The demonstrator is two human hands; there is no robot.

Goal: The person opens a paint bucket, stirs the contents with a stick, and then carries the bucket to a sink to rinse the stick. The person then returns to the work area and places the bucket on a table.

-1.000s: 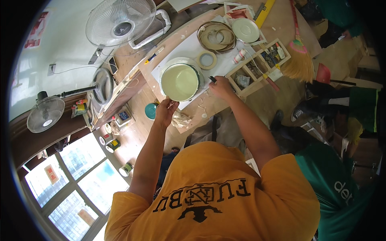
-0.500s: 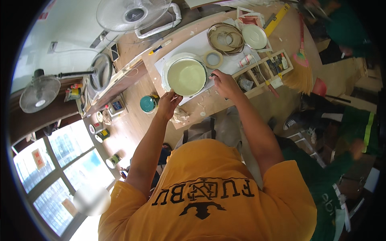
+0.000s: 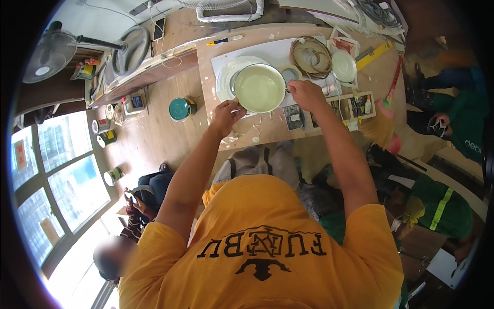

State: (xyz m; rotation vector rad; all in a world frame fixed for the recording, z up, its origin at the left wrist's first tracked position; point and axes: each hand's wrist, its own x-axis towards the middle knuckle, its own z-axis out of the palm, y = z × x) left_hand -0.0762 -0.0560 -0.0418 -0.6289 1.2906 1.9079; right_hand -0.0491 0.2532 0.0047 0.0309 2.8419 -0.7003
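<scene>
A round pan (image 3: 260, 88) of pale green paint is in front of me at the worktable, held between my two hands. My left hand (image 3: 226, 116) pinches its near left rim with thumb and fingers. My right hand (image 3: 306, 96) closes round its short dark handle on the right side. Behind the pan, a white round dish or bucket rim (image 3: 222, 82) shows on the left, mostly covered by it. A roll of masking tape (image 3: 293, 75) lies partly hidden beyond the pan and my right hand.
On the worktable (image 3: 272, 129) are a paintbrush (image 3: 225, 40), coiled brown strips (image 3: 311, 57), a pale round lid (image 3: 343, 66), a yellow level (image 3: 374, 55) and a divided wooden tray (image 3: 355, 106). A teal-topped can (image 3: 181, 109) stands on the floor. Other people are at both sides.
The pan has shifted right in my hands, uncovering more of the white dish on its left. My head view has turned, so the table appears rotated. A seated person now shows at lower left.
</scene>
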